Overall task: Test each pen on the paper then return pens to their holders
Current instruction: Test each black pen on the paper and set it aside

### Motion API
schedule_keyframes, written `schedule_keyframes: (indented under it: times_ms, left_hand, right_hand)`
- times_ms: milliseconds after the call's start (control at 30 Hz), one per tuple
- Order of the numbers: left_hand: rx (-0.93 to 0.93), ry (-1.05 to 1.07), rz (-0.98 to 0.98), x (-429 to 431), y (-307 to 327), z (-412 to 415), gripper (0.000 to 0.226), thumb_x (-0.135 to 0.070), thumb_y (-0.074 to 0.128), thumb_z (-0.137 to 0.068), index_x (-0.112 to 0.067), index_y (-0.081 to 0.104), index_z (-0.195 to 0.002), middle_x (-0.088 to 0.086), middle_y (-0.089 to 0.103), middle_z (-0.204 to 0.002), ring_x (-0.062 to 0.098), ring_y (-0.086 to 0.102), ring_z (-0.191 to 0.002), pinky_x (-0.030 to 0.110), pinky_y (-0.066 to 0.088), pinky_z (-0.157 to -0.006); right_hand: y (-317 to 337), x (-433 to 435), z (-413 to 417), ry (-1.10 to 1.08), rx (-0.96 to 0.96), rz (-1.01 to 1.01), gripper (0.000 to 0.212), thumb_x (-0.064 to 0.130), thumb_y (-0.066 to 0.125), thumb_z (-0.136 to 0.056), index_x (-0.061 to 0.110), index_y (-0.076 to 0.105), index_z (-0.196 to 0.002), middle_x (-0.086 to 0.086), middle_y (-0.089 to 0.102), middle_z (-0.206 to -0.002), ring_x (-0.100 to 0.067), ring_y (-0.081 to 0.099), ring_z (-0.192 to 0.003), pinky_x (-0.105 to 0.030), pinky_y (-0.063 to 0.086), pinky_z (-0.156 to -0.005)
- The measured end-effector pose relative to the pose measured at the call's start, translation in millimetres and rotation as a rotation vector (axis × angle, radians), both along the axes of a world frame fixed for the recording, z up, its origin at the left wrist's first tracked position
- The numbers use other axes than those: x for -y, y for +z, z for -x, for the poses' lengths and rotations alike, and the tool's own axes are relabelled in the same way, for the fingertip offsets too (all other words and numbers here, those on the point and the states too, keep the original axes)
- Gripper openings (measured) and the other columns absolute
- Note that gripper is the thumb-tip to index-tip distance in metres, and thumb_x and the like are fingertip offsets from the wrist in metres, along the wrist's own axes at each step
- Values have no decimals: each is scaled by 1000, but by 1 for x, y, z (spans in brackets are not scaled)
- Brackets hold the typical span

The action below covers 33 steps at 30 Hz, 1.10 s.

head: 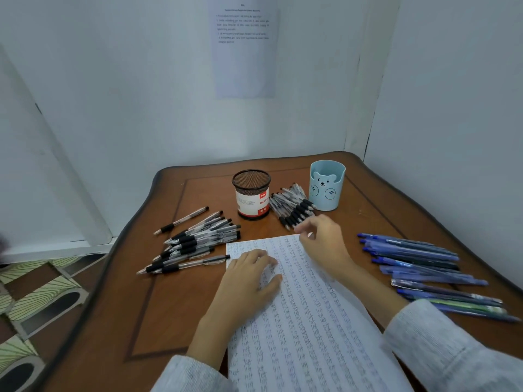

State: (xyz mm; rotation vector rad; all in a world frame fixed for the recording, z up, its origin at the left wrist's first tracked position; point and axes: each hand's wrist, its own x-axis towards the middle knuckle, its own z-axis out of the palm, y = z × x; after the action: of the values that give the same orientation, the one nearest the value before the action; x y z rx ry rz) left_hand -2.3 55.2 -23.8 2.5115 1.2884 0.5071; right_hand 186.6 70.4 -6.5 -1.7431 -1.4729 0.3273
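Three heaps of pens lie on the brown wooden table (175, 306); clear-barrelled pens with black grips (195, 244) fan out at the left, just beside the left edge of the white lined paper (311, 335), with a single pen of the same kind (181, 221) lying a little apart at the far side of them; a second heap of black-gripped pens (293, 206) sits between the two holders, its far end close against the foot of the pale blue one; dark blue pens (410, 251) are spread in a loose row at the right. Behind the paper a black wire-mesh cylinder holder with a red and white label (251, 195) stands upright; to its right stands a pale blue plastic cup holder with a bear face (327, 185), also upright. The paper is covered in rows of small handwritten marks and runs from mid-table towards the person.

The left hand (249, 275) lies flat on the paper's upper left part, fingers straight and slightly spread, pressing the sheet and holding nothing; the right hand (322, 247) hovers over the paper's upper right corner, its fingers (304, 229) pointing at the near end of the middle heap; they are blurred, so I cannot tell whether they pinch anything. Grey knitted sleeves (438, 349) cover both forearms; a printed sheet (243, 52) hangs on the white wall; patterned floor tiles (36, 292) show at the left.
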Motion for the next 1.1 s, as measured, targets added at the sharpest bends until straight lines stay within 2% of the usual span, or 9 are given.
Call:
schedule_keyframes:
  times_ms: [100,233,367,500,667,800,900,967,1100]
  left_hand:
    - [0,9,8,8,3,11,39,-46,42,-97,-31,49,-133,-14,39,-144,3,33,-130,23,24,-107]
    - [-5,32,0,22,6,41,41,-47,44,-97,-34,47,-135,-16,36,-147,1,31,-133,19,21,-105]
    - [-9,75,21,32,5,76,42,-48,46,-96,-36,46,-135,-16,35,-149,-1,27,-136,20,18,-107]
    - [52,60,83,38,4,89,46,-47,50,-94,-35,45,-138,-18,30,-152,-8,17,-135,19,9,-110]
    - [83,75,77,36,1,88,45,-47,51,-94,-33,47,-137,-15,32,-152,-2,21,-140,19,10,-111]
    - [78,69,59,34,-3,89,45,-47,50,-95,-31,48,-137,-15,32,-152,-3,21,-140,19,8,-110]
    - [79,57,44,33,-5,90,43,-45,50,-95,-31,49,-136,-15,34,-151,-4,21,-140,20,10,-112]
    - [83,42,38,33,-6,90,41,-44,50,-96,-31,51,-134,-16,37,-150,-5,22,-139,22,12,-113]
    - [70,37,43,32,-7,91,40,-45,48,-96,-33,50,-135,-17,36,-149,-6,21,-139,22,12,-112]
  right_hand:
    - [-6,11,11,88,-14,176,19,2,55,-87,16,68,-87,4,59,-89,-4,53,-73,-12,42,-60]
    - [-6,15,26,62,72,179,17,8,57,-86,19,70,-89,4,62,-88,-10,57,-81,-28,52,-73]
    - [-3,3,52,233,72,156,10,17,66,-88,26,70,-89,7,60,-92,-6,52,-82,-19,40,-68]
    - [-3,-6,80,323,-31,159,13,23,67,-89,25,72,-100,12,60,-91,-3,51,-76,-16,38,-65]
    - [-8,-18,96,367,102,133,12,32,70,-85,31,74,-97,18,54,-78,-4,49,-81,-41,41,-89]
    - [-9,-18,100,337,156,124,9,34,70,-85,30,75,-91,18,52,-80,-11,47,-91,-42,40,-91]
    - [-4,-10,94,319,-111,185,6,26,68,-88,25,71,-92,14,59,-87,-12,54,-86,-31,49,-80]
    - [1,-7,86,304,-341,216,7,23,64,-91,20,70,-95,9,64,-93,-10,58,-88,-22,47,-73]
    - [9,-7,63,228,-764,165,16,21,56,-96,9,63,-103,-5,69,-98,-18,63,-95,-25,52,-78]
